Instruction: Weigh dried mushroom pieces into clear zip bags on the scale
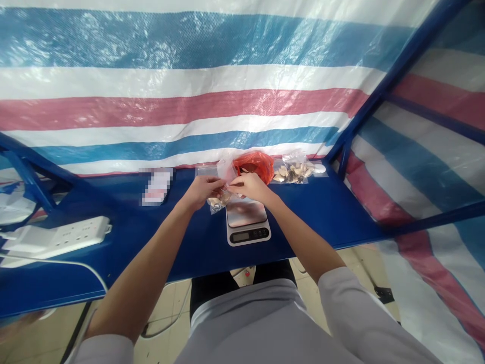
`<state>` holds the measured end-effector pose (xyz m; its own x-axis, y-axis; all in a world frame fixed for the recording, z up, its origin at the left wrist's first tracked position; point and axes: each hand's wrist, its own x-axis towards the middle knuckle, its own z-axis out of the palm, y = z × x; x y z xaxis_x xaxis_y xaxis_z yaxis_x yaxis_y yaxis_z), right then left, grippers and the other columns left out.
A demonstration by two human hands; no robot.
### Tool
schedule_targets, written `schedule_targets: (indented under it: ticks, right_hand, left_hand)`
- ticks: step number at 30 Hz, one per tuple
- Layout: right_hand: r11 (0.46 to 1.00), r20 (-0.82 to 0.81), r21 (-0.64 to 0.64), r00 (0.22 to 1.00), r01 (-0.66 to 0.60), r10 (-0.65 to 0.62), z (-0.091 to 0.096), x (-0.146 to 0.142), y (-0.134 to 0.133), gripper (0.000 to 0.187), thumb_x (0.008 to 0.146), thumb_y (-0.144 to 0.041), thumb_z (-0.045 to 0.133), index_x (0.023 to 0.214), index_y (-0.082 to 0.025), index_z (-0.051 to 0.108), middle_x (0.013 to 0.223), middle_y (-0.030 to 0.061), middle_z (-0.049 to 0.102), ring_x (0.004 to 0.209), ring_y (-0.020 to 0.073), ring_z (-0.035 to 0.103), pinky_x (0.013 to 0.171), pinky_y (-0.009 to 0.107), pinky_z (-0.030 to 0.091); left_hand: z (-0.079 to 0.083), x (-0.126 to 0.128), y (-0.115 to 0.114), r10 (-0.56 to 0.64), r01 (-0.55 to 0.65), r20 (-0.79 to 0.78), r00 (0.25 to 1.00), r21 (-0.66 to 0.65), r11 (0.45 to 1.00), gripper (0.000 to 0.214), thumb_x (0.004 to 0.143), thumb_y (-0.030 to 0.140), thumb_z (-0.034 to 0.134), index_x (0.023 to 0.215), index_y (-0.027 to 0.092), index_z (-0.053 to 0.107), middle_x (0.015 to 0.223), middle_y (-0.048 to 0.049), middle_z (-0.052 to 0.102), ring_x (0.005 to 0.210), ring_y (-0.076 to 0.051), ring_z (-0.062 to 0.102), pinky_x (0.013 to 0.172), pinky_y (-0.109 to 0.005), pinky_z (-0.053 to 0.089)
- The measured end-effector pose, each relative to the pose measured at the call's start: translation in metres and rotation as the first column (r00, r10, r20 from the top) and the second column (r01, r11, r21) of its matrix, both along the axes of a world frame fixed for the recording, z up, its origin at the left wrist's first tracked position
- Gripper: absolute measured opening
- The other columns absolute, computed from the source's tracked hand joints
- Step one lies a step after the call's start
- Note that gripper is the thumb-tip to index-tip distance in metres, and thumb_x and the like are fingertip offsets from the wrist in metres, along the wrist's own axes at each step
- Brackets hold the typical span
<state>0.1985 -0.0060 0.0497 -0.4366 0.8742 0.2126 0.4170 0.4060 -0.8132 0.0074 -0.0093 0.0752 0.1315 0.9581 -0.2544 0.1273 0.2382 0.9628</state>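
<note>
My left hand (203, 192) and my right hand (250, 186) meet at the top of a small clear plastic bag (217, 203), fingers pinched on its edge. Pale dried slices show inside its lower part. The bag hangs at the left side of a white digital kitchen scale (248, 236), overlapping the left rim of its plate. Just behind my right hand stands an opened red plastic bag (265, 164) with dark contents that I cannot make out. Whitish clear plastic (226, 169) rises behind my fingers.
Farther right lies a clear bag of pale dried slices (294, 172), beside a white round object (319, 169). A pixelated flat item (157, 187) and a white power strip (76, 235) with a cable are on the blue table (322, 212). Striped sheeting (189, 111) hangs behind.
</note>
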Motion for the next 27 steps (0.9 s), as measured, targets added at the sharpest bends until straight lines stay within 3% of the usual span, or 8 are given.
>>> schedule_targets:
  ticks: [3,7,11,15,21,24,27]
  right_hand:
    - [0.997,-0.013,-0.071,1.000,-0.017,0.016,0.000,0.000,0.002,0.028,0.086,-0.035,0.066,0.070,-0.014,0.074,0.061,0.0006,0.062,0.056,0.0132,0.063,0.056,0.024,0.053]
    - [0.979,-0.103,-0.205,0.995,-0.007,-0.014,-0.003,0.002,0.004,0.026,0.084,-0.038,0.070,0.078,-0.013,0.077,0.068,0.0016,0.064,0.066,0.0159,0.066,0.061,0.027,0.057]
    - [0.981,-0.109,-0.193,0.994,-0.004,-0.017,-0.005,0.008,0.008,0.030,0.080,-0.042,0.075,0.079,-0.012,0.078,0.075,0.0023,0.064,0.081,0.0204,0.065,0.078,0.036,0.060]
    - [0.978,-0.125,-0.210,0.992,0.005,-0.032,-0.005,0.011,0.008,0.032,0.078,-0.043,0.076,0.081,-0.012,0.079,0.077,0.0019,0.063,0.083,0.0205,0.063,0.086,0.044,0.057]
    - [0.974,-0.163,-0.226,0.986,-0.008,-0.030,-0.006,0.005,0.008,0.024,0.082,-0.036,0.071,0.080,-0.013,0.076,0.069,0.0001,0.061,0.065,0.0158,0.064,0.066,0.030,0.056]
    - [0.989,-0.128,-0.145,0.992,0.002,-0.020,-0.007,0.002,0.011,0.023,0.081,-0.037,0.072,0.079,-0.014,0.075,0.067,0.0008,0.066,0.066,0.0149,0.064,0.067,0.027,0.054]
    - [0.987,-0.146,-0.160,0.989,-0.009,-0.015,-0.008,0.001,0.013,0.024,0.080,-0.039,0.072,0.077,-0.014,0.075,0.068,0.0013,0.067,0.066,0.0153,0.065,0.067,0.027,0.055]
  left_hand:
    - [-0.003,-0.001,0.000,-0.010,0.010,0.007,1.000,0.020,1.000,0.028,0.059,0.034,0.086,0.068,0.010,0.072,0.059,-0.0019,0.065,0.050,-0.008,0.055,0.051,-0.020,0.046]
    - [-0.008,-0.003,0.002,-0.047,0.046,0.039,0.998,0.035,0.998,0.036,0.054,0.040,0.089,0.066,0.011,0.072,0.059,-0.0018,0.065,0.050,-0.008,0.054,0.051,-0.021,0.046]
    - [-0.013,-0.007,0.003,-0.073,0.072,0.044,0.996,0.032,0.997,0.041,0.051,0.043,0.091,0.069,0.011,0.073,0.061,-0.0028,0.067,0.050,-0.009,0.055,0.052,-0.022,0.047]
    - [-0.015,-0.010,0.002,-0.107,0.106,0.037,0.994,0.030,0.994,0.042,0.053,0.044,0.091,0.074,0.010,0.075,0.063,-0.0042,0.069,0.052,-0.010,0.058,0.055,-0.024,0.049]
    - [-0.013,-0.010,-0.001,-0.120,0.117,0.036,0.992,0.071,0.991,0.042,0.058,0.047,0.088,0.076,0.012,0.074,0.066,-0.0030,0.070,0.055,-0.011,0.060,0.058,-0.024,0.051]
    - [-0.011,-0.009,-0.002,-0.143,0.143,-0.013,0.990,0.107,0.984,0.041,0.061,0.049,0.085,0.076,0.013,0.074,0.067,-0.0028,0.070,0.056,-0.010,0.060,0.058,-0.023,0.051]
    - [-0.009,-0.009,-0.002,-0.145,0.155,-0.079,0.986,0.141,0.978,0.040,0.064,0.050,0.083,0.077,0.013,0.074,0.066,-0.0026,0.069,0.055,-0.011,0.059,0.057,-0.023,0.050]
